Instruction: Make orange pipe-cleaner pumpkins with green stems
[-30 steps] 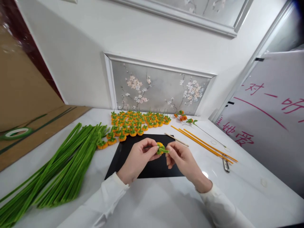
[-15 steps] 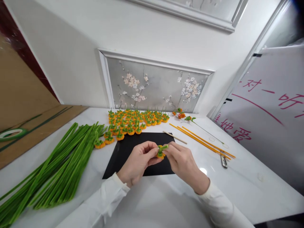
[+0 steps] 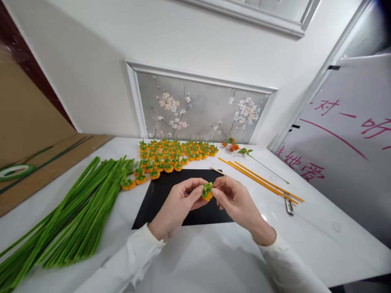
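Over the black mat (image 3: 159,203), a small orange pipe-cleaner flower (image 3: 207,196) with a curled green pipe-cleaner top sits between my two hands. My left hand (image 3: 180,203) pinches it from the left with thumb and fingers. From the right, my right hand (image 3: 238,205) has its thumb and forefinger closed at the flower's green part; its other fingers curl behind. Several finished-looking orange flowers with green stems (image 3: 168,165) stand in rows behind the mat. A bundle of green pipe cleaners (image 3: 88,211) lies to the left.
Orange pipe cleaners (image 3: 259,179) lie at the right, beside a metal tool (image 3: 288,205). A thin pale stick (image 3: 217,171) rests by the mat's far edge. Farther back is a flower stem with orange blooms (image 3: 234,147). Green tape (image 3: 16,172) sits on cardboard (image 3: 61,156) at left.
The green stem that stuck out to the right over the flower is now curled compactly on top. My right hand has shifted slightly right, its thumb now showing. The left hand keeps its hold.
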Action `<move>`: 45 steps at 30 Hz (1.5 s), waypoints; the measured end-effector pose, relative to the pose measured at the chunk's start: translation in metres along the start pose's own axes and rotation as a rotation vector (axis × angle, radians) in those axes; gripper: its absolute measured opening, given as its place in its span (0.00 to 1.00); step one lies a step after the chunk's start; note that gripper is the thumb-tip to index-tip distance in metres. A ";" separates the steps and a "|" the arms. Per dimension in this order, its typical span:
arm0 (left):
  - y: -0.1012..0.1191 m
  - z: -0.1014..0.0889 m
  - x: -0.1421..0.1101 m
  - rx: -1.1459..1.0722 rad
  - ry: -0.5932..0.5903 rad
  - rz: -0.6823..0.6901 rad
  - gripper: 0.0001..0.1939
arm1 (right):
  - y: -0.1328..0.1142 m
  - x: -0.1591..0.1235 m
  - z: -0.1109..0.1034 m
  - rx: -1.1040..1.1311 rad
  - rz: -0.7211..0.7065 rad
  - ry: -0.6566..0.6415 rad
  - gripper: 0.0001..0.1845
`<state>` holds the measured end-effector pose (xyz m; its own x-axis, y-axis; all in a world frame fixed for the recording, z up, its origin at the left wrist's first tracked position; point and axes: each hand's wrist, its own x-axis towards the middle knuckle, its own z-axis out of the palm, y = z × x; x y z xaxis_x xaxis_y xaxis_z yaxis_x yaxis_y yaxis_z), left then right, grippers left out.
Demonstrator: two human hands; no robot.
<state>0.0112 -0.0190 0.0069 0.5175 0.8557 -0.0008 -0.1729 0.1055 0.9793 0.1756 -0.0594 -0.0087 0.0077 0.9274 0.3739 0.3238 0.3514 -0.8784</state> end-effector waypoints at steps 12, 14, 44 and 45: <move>-0.006 -0.003 -0.003 0.551 -0.120 0.367 0.06 | 0.000 0.002 0.003 0.249 0.207 -0.048 0.12; -0.005 -0.003 -0.004 0.597 -0.109 0.384 0.06 | -0.004 0.003 0.001 0.290 0.230 -0.058 0.13; -0.004 -0.008 0.000 0.512 -0.166 0.274 0.09 | -0.003 0.003 -0.010 0.461 0.279 -0.265 0.08; -0.004 -0.008 0.000 0.508 -0.163 0.271 0.09 | -0.004 0.003 -0.009 0.424 0.272 -0.261 0.08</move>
<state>0.0052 -0.0158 0.0013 0.6397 0.7254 0.2542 0.0848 -0.3953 0.9147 0.1827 -0.0597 -0.0012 -0.2138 0.9737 0.0787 -0.0658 0.0660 -0.9956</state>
